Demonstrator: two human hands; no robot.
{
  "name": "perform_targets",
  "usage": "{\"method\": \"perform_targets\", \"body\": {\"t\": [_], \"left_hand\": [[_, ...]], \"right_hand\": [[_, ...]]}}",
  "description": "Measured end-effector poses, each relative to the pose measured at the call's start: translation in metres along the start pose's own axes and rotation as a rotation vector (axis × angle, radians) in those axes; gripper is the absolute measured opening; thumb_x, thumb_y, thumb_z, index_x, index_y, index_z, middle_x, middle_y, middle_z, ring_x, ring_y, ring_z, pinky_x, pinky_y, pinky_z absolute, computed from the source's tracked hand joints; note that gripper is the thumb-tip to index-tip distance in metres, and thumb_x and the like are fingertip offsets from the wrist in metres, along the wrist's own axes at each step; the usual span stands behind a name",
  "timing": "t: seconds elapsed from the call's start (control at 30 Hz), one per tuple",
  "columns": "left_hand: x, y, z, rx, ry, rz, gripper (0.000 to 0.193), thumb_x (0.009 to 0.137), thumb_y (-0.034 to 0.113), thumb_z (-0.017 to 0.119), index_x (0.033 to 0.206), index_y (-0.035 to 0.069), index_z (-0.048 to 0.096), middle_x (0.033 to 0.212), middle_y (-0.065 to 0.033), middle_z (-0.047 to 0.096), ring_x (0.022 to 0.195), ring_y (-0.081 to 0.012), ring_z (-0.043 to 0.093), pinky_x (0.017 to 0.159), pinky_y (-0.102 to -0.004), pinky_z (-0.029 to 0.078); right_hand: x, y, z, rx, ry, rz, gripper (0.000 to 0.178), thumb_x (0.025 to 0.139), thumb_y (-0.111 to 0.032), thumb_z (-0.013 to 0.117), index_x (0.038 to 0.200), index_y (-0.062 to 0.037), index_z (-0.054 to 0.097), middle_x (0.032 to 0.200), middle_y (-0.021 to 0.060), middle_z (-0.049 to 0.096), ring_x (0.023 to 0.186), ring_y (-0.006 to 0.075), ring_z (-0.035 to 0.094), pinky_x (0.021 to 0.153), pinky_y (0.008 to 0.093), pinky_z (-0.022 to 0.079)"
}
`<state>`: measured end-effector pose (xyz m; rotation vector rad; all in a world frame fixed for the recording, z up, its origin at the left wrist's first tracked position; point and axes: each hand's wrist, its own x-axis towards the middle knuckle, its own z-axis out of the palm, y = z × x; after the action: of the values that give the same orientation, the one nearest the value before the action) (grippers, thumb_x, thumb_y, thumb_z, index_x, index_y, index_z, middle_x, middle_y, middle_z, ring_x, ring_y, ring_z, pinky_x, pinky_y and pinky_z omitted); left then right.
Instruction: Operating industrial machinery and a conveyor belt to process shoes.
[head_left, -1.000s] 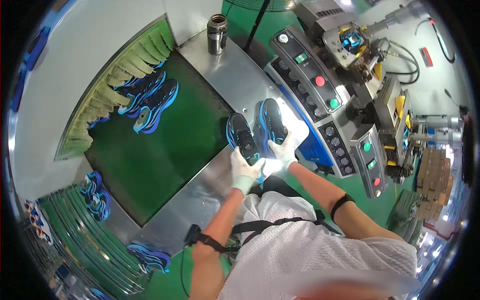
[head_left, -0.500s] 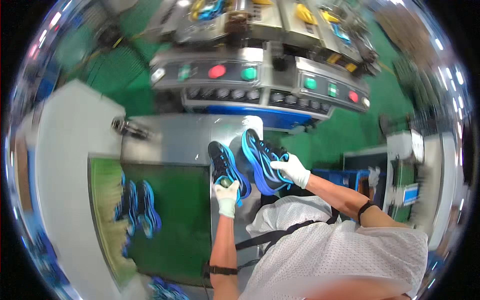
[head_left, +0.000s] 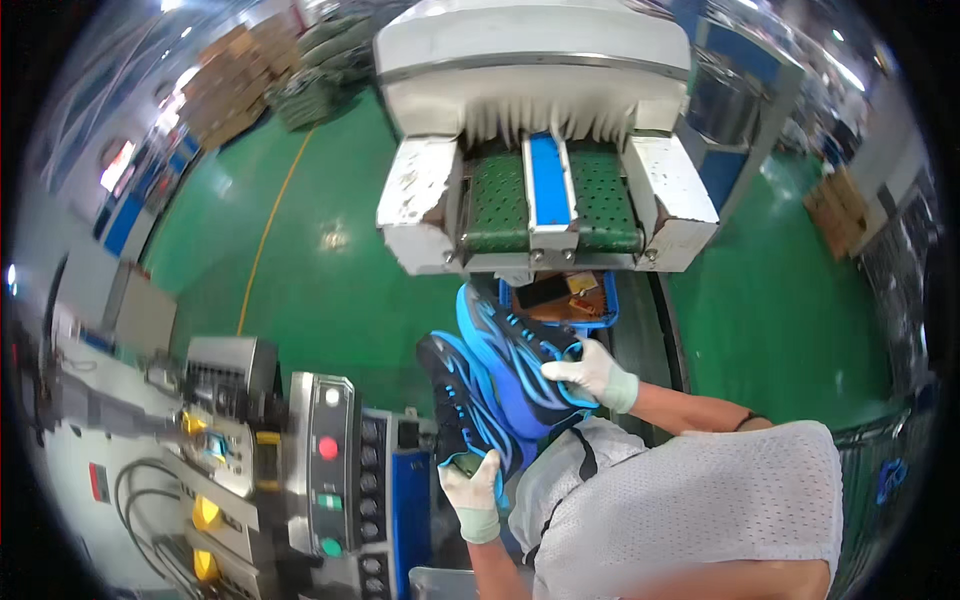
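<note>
The right hand, in a white glove (head_left: 595, 377), grips a black-and-blue sneaker with a thick blue-to-purple sole (head_left: 520, 366) by its heel end. The left hand, gloved alike (head_left: 471, 490), grasps the heel of a matching black-and-blue lace-up sneaker (head_left: 458, 400), a greenish piece showing in its opening. Both toes point ahead of the hands, and the shoes appear to touch. A good hold here calls for firm, even pressure at each heel, with the uppers unsqueezed and a slight gap against scuffing. Ahead of the right hand sits a blue plastic tray (head_left: 613, 300); farther out, a white conveyor machine with perforated green belts (head_left: 497, 195). Left of the left hand stands a dark control panel with coloured buttons (head_left: 330, 400); elbows are best clear of it.
</note>
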<state>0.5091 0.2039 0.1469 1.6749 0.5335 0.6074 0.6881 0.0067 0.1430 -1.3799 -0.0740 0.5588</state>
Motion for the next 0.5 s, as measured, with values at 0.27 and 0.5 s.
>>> {"method": "perform_targets", "body": {"t": [0.27, 0.5], "left_hand": [[0.271, 0.057, 0.205, 0.171, -0.357, 0.179, 0.055, 0.077, 0.009, 0.080, 0.125, -0.009, 0.059, 0.103, -0.0176, 0.066, 0.093, -0.0272, 0.063, 0.089, -0.0373, 0.050], [0.435, 0.018, 0.369, 0.339, -0.271, 0.413, 0.069, 0.082, 0.012, 0.077, 0.143, -0.002, 0.048, 0.131, -0.0254, 0.062, 0.120, -0.0319, 0.061, 0.103, -0.0380, 0.048]], "right_hand": [[0.139, -0.131, -0.170, -0.256, 0.608, -0.553, 0.067, 0.077, -0.017, 0.080, 0.134, 0.0043, 0.051, 0.116, 0.0146, 0.067, 0.107, 0.0243, 0.064, 0.097, 0.0369, 0.050], [0.309, -0.184, -0.225, -0.900, 0.861, -0.170, 0.072, 0.075, -0.038, 0.076, 0.128, 0.0042, 0.052, 0.119, 0.0309, 0.064, 0.112, 0.0442, 0.062, 0.100, 0.0432, 0.049]]}}
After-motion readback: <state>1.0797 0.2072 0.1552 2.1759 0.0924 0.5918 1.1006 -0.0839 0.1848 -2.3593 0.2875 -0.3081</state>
